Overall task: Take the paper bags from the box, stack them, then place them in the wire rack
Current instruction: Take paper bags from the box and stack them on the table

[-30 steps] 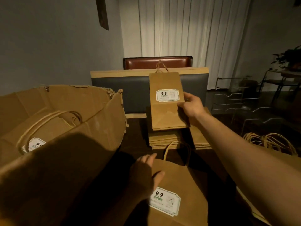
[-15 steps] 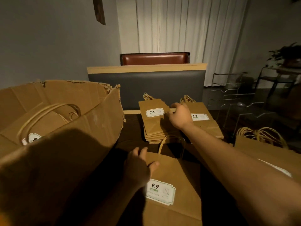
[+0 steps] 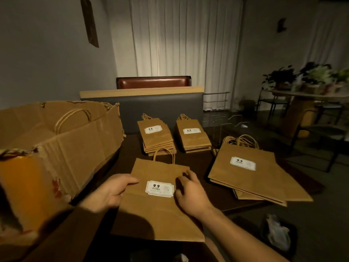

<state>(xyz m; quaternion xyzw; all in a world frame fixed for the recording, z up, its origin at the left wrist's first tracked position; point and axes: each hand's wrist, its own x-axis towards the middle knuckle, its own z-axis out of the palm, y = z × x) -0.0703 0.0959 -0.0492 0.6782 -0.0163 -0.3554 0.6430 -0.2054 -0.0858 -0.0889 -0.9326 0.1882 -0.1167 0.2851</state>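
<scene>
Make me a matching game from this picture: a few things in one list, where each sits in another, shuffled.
Things:
1. cardboard box
2. large paper bag under both hands
3. two stacks of small paper bags
4. potted plants

Places:
A. far right, on a side table
B. far edge of the table, by the grey seat back
C. left side of the table
D. nearest the camera, flat, label up

Pairs: 1-C, 2-D, 3-B, 4-A
</scene>
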